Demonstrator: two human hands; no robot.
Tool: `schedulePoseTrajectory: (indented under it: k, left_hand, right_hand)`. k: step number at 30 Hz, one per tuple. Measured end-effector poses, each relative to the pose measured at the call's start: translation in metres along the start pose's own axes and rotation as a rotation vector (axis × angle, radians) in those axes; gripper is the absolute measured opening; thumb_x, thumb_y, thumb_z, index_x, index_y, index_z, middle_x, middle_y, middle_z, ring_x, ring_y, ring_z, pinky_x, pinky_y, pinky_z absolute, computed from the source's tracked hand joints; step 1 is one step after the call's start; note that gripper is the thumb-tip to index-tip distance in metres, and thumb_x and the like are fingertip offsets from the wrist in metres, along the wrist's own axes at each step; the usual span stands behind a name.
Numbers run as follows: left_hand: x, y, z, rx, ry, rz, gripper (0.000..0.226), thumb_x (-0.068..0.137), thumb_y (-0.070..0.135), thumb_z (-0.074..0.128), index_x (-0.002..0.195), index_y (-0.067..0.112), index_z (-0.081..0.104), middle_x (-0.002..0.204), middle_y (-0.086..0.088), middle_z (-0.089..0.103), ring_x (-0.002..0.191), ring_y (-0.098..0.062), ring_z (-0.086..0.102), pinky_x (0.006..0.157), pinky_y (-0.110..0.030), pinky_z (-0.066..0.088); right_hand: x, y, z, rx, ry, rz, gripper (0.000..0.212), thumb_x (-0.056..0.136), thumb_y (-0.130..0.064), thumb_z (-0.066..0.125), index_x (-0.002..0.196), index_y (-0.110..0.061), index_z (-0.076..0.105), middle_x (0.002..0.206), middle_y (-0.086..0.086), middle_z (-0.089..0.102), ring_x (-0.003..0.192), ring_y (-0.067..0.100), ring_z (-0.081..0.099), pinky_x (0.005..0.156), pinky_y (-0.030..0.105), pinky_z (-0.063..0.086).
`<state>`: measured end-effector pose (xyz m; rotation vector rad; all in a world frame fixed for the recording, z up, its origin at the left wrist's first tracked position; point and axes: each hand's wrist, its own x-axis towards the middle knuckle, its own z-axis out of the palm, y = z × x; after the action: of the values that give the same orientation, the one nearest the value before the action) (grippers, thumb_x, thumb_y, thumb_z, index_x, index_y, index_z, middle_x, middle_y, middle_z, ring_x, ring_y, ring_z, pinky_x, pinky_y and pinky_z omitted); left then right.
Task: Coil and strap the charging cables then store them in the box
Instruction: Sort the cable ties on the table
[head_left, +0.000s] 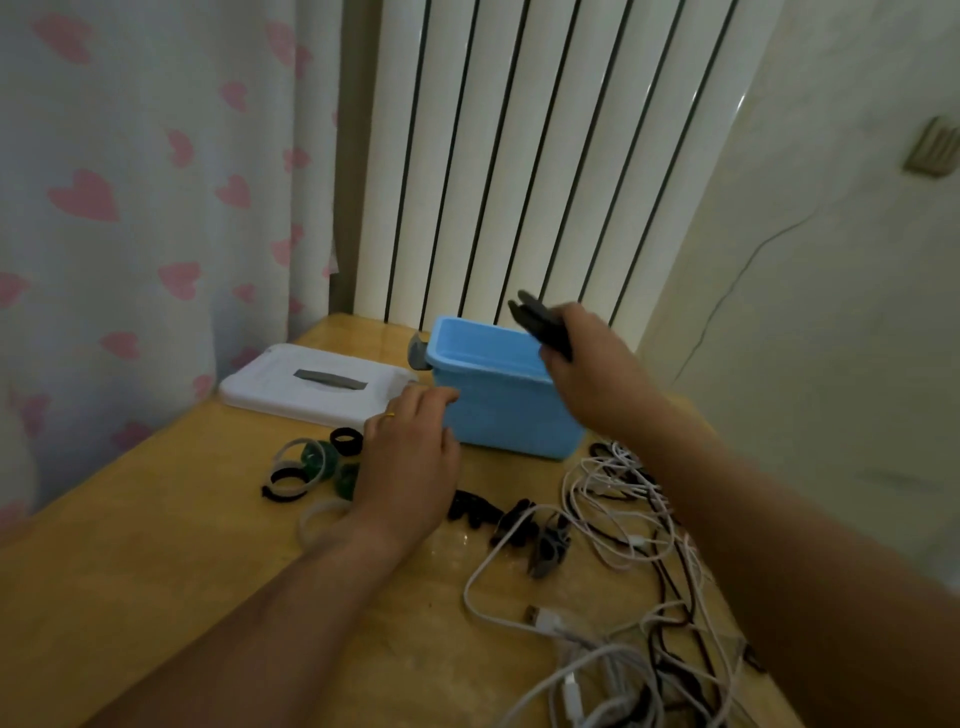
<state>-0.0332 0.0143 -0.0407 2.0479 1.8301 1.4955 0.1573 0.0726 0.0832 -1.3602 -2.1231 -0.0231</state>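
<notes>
A light blue box (511, 415) stands open at the back of the wooden table (156, 561). My right hand (592, 369) is raised over its right rim, shut on a dark, blurred object (540, 327) that looks like a clip or latch. My left hand (410, 457) rests palm down against the box's left side, fingers spread, holding nothing. A tangle of white and black charging cables (634, 499) lies loose on the right. Several black, white and green straps (311, 462) lie left of my left hand.
The box's white lid (311, 384) with a grey handle lies flat to the left of the box. Black clips (519, 525) lie between the straps and cables. A white radiator (519, 156) and a heart-print curtain (130, 208) stand behind the table.
</notes>
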Motion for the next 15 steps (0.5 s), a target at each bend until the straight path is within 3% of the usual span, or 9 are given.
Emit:
schedulePoseTrajectory:
  k: [4,8,9,11,13,15]
  left_hand:
    - [0.001,-0.003,0.001,0.036,-0.014,0.012,0.04,0.103,0.017,0.06,0.143,0.023,0.055,0.141,0.003,0.055,0.128,-0.018,0.054,0.112,-0.051,0.045]
    - [0.002,-0.004,-0.001,0.058,-0.029,0.037,0.041,0.103,0.019,0.06,0.143,0.026,0.055,0.141,0.005,0.054,0.128,-0.016,0.053,0.114,-0.046,0.043]
    - [0.002,-0.003,-0.002,0.072,-0.047,0.05,0.041,0.104,0.02,0.06,0.143,0.028,0.054,0.141,0.006,0.053,0.128,-0.015,0.052,0.115,-0.045,0.04]
    - [0.001,-0.001,-0.003,0.106,-0.112,0.084,0.041,0.103,0.023,0.06,0.143,0.032,0.054,0.142,0.009,0.053,0.132,-0.014,0.049,0.118,-0.042,0.032]
    - [0.001,0.003,-0.005,0.148,-0.223,0.135,0.043,0.1,0.025,0.061,0.142,0.035,0.055,0.144,0.011,0.053,0.139,-0.013,0.042,0.12,-0.039,0.024]
    - [-0.001,0.007,-0.005,0.198,-0.368,0.187,0.047,0.096,0.031,0.062,0.142,0.037,0.056,0.146,0.012,0.053,0.144,-0.012,0.036,0.121,-0.038,0.019]
  right_hand:
    - [0.062,0.02,-0.002,-0.22,-0.264,0.182,0.035,0.099,-0.018,0.059,0.134,-0.01,0.056,0.126,0.016,0.062,0.096,0.029,0.058,0.076,0.037,0.045]
    - [0.069,0.019,0.007,-0.045,-0.392,0.307,0.06,0.096,-0.02,0.067,0.152,-0.009,0.048,0.143,0.014,0.057,0.12,0.031,0.059,0.102,0.042,0.052]
    - [0.066,0.019,0.009,-0.001,-0.35,0.316,0.066,0.095,-0.02,0.068,0.156,-0.011,0.045,0.147,0.013,0.055,0.123,0.03,0.059,0.101,0.04,0.052]
    - [0.053,0.018,0.013,0.026,-0.095,0.262,0.057,0.095,-0.018,0.066,0.15,-0.015,0.052,0.14,0.01,0.06,0.116,0.026,0.062,0.093,0.036,0.052]
    - [0.027,0.011,0.011,0.114,0.174,0.175,0.032,0.096,-0.017,0.061,0.128,-0.017,0.066,0.114,0.001,0.07,0.099,0.019,0.067,0.084,0.033,0.054]
    - [-0.011,0.003,0.009,0.259,0.178,0.121,0.017,0.097,-0.014,0.058,0.107,-0.02,0.071,0.091,-0.007,0.074,0.082,0.013,0.07,0.071,0.029,0.057]
